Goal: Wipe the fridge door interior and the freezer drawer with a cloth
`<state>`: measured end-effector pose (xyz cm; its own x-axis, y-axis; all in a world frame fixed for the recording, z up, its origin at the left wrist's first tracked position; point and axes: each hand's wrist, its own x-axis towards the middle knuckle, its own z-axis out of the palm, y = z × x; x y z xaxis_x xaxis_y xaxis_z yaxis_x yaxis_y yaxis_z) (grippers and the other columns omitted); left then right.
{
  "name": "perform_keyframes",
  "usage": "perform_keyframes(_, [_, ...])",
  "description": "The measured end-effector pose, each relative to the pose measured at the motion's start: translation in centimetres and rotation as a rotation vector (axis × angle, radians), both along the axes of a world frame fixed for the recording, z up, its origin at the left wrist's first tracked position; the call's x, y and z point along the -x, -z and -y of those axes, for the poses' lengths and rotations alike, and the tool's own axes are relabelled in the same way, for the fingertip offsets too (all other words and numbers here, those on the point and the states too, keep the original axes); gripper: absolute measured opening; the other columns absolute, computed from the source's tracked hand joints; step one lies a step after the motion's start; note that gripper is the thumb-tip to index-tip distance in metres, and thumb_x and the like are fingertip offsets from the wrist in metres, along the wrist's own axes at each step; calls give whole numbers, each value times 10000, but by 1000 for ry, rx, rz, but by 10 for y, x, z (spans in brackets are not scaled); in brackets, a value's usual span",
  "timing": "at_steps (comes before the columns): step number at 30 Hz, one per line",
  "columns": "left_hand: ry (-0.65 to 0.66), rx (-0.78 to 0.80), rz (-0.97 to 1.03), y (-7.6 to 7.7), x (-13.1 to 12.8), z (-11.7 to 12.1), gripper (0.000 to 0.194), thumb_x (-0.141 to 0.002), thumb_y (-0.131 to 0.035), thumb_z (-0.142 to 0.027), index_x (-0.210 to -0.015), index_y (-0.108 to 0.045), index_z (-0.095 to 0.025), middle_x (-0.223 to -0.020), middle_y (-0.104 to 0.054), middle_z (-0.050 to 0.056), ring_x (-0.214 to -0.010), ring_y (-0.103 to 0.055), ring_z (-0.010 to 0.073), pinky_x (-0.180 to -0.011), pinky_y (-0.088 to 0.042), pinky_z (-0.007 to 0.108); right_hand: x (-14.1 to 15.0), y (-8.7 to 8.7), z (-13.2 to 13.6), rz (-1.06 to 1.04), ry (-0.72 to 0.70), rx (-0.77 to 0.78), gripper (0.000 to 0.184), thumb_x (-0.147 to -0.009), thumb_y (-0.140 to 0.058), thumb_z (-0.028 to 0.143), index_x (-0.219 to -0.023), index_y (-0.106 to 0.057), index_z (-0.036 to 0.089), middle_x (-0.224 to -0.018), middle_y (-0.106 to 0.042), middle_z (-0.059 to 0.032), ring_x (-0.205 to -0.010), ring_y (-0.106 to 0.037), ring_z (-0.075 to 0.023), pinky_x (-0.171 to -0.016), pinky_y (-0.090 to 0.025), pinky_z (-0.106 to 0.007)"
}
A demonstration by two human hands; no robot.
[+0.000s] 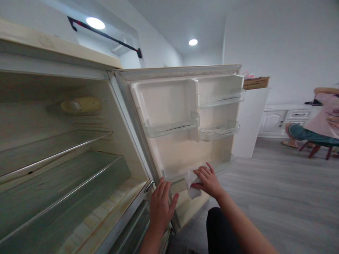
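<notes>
While the fridge door (172,151) stands swung open, the right hand (208,180) pinches a white cloth (194,192) between thumb and fingers, beside the clear bottom rack (218,170) of the door. The cloth hangs loosely below the fingers. The left hand (161,201) is open, palm down, its fingers slightly spread and the thumb apart, at the hinge-side edge of the door; whether it touches the edge, I cannot tell. Higher on the door, three clear racks are fixed at different levels, one on the hinge side and two on the far side. Inside the fridge (53,46), to the left, are two shelves with shiny front trims and a yellowed light cover (81,105). At the far right, a person (321,116) in a pink top sits on a stool (315,151) near white cabinets (272,122).
</notes>
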<state>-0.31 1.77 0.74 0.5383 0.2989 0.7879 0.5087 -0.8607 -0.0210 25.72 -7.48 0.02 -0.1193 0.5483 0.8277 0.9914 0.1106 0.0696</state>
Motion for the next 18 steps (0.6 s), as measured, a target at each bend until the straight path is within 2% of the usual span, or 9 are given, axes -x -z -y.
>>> perform_keyframes(3, [6, -2, -7, -2, -4, 0, 422, -975, -560, -424, -1282, -584, -135, -1320, -649, 158, -1353, -539, 305, -1054, -484, 440, -46, 2, 12, 40, 99, -33, 361, -1007, -518, 500, -1102, -646, 176, -1038, -682, -107, -1090, -580, -256, -1211, -250, -494])
perform_keyframes(6, [5, 8, 5, -2, -7, 1, 424, -968, -575, -423, -1282, -579, -138, -1294, -656, 156, -1348, -544, 311, -1045, -493, 441, -92, 8, 23, 39, 228, -51, 231, -1016, -495, 368, -962, -639, 196, -1043, -684, -110, -1087, -579, -259, -1184, -316, -493])
perform_keyframes(8, [6, 10, 13, -2, -8, 1, 418, -966, -581, -414, -1279, -573, -137, -1284, -656, 156, -1350, -541, 313, -1059, -487, 445, -118, 13, 30, -3, 297, -106, 205, -1003, -484, 315, -964, -640, 189, -1080, -687, -126, -1116, -582, -264, -1162, -366, -492])
perform_keyframes(10, [11, 11, 22, 0, -9, 1, 417, -962, -590, -406, -1274, -567, -131, -1278, -652, 158, -1358, -530, 318, -1079, -476, 451, -135, 20, 35, -80, 342, -189, 240, -998, -449, 278, -1057, -649, 161, -1142, -684, -151, -1194, -575, -275, -1153, -393, -506])
perform_keyframes(13, [8, 13, 52, 5, -11, 0, 432, -953, -609, -395, -1280, -553, -119, -1281, -638, 165, -1368, -512, 326, -1096, -463, 455, -134, 27, 36, -247, 364, -308, 375, -1014, -381, 258, -1287, -599, 122, -1299, -645, -178, -1363, -497, -282, -1171, -388, -530])
perform_keyframes(15, [6, 12, 68, 8, -12, -1, 436, -947, -619, -383, -1285, -545, -117, -1273, -633, 165, -1375, -503, 328, -1103, -458, 455, -116, 30, 31, -385, 376, -365, 448, -1028, -338, 256, -1410, -526, 116, -1431, -567, -192, -1462, -403, -281, -1189, -368, -543])
perform_keyframes(18, [10, 10, 81, 11, -14, -1, 443, -942, -628, -372, -1289, -534, -113, -1262, -630, 167, -1390, -487, 335, -1106, -457, 458, -83, 26, 19, -571, 442, -375, 517, -1025, -334, 285, -1484, -445, 73, -1590, -374, -240, -1563, -203, -312, -1220, -282, -607])
